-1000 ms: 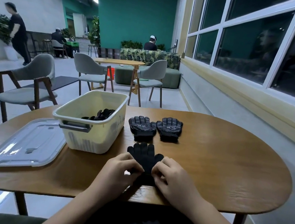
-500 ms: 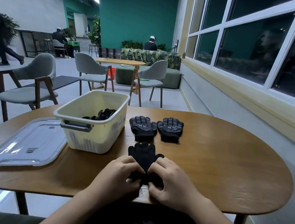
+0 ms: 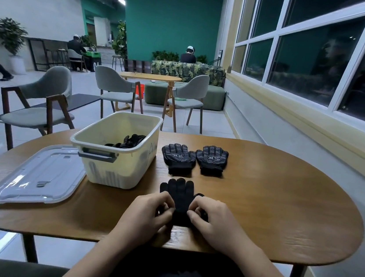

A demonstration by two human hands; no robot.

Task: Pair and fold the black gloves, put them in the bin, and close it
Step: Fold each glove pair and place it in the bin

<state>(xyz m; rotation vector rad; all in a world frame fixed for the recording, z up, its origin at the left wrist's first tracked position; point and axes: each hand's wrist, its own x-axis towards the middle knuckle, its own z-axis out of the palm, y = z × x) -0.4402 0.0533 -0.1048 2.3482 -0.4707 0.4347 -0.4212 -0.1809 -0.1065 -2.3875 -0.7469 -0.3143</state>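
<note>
Gloves (image 3: 179, 195), plain black knit and seemingly a stacked pair, lie at the near edge of the bench (image 3: 283, 208); left hand (image 3: 147, 214) and right hand (image 3: 215, 223) pinch the cuff end with curled fingers (image 3: 166, 206), fold apparently just starting. Two dotted gloves (image 3: 178, 158) wait flat at 12 o'clock. Others (image 3: 130, 142) sit in the bin (image 3: 113, 169) at 10; lid (image 3: 41, 174) off at 9.

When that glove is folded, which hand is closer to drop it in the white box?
Probably the left hand. Both hands pinch the black glove, but the open bin stands off to the left, just beyond that hand. The right hand would have to cross over.
</note>
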